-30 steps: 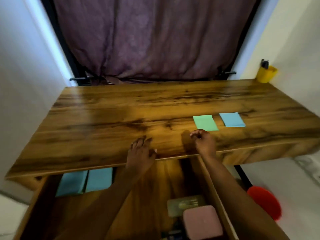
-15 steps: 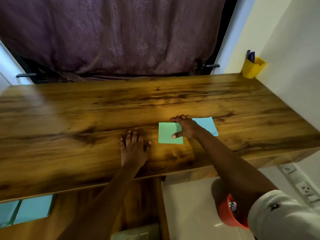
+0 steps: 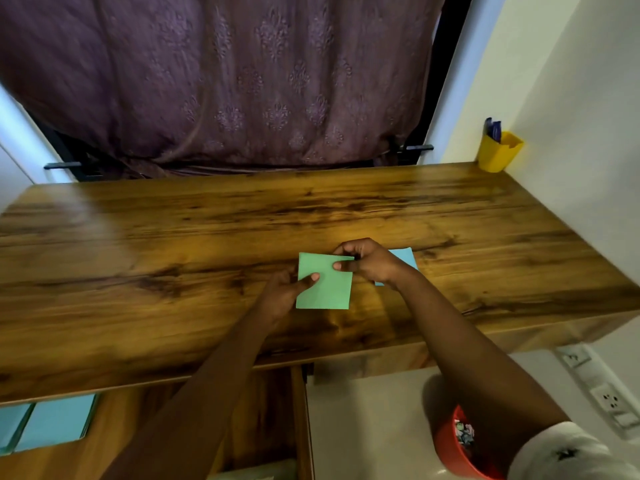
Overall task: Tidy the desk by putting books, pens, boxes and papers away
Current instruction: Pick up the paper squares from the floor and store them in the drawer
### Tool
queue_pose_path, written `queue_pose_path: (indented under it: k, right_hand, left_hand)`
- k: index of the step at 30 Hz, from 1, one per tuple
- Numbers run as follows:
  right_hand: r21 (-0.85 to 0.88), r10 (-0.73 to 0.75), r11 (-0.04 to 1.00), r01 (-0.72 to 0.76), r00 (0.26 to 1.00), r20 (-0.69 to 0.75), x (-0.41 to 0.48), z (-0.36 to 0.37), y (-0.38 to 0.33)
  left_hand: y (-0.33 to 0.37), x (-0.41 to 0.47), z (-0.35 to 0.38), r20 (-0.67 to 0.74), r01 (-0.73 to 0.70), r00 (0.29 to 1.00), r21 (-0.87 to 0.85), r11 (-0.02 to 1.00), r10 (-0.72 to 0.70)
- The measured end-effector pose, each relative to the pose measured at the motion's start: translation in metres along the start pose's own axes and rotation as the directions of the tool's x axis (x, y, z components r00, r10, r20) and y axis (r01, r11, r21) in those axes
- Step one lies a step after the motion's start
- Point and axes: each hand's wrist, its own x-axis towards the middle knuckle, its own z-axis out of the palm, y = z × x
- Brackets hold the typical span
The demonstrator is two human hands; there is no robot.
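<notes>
**Operator:** Where is the sheet right now?

**Spotter:** The green paper (image 3: 325, 289) is between your two hands, over the middle of the counter (image 3: 173, 254) and towards its front edge. Your left hand (image 3: 280, 296) pinches the left edge with the thumb on top. Your right hand (image 3: 370, 261) has its fingers (image 3: 342, 266) closed on the upper right corner. You can't tell from here whether the sheet is lifted clear of the wood.

**Operator:** Which way does it go?

**Spotter:** The open drawer (image 3: 114, 431) lies below the counter to your left, with light blue sheets (image 3: 55, 424) in it, so your left hand is nearer to it. The paper's long axis runs away from you. A blue paper (image 3: 405, 259) lies on the counter just behind your right hand, partly hidden by it. Your right hand is the nearer one for that.
</notes>
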Motion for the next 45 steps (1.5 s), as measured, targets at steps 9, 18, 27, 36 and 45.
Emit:
queue_pose_path:
  k: [9,18,27,36,45]
  right_hand:
    - [-0.646,0.163,0.724,-0.242,0.970,-0.180,0.007,-0.076,0.045]
    - [-0.787,0.302,0.514,-0.340,0.931,-0.205,0.007,-0.085,0.050]
    - [0.103,0.308,0.951,-0.291,0.886,-0.345,-0.030,-0.058,0.035]
    - [0.236,0.184,0.970,-0.056,0.801,-0.569,-0.025,0.057,0.002]
    - [0.123,0.058,0.991,0.054,0.655,-0.754,-0.013,0.105,-0.001]
  left_hand:
    - [-0.011,0.005,0.013,-0.109,0.028,0.993,-0.156,0.987,-0.046]
    - [-0.019,0.015,0.019,-0.197,0.073,0.975,-0.149,0.986,-0.102]
    - [-0.020,0.004,0.008,-0.218,0.131,0.951,-0.363,0.923,-0.220]
    - [-0.003,-0.018,0.012,-0.160,0.089,0.972,-0.436,0.896,-0.174]
    - [-0.001,-0.025,0.012,-0.203,0.014,0.970,-0.493,0.870,-0.131]
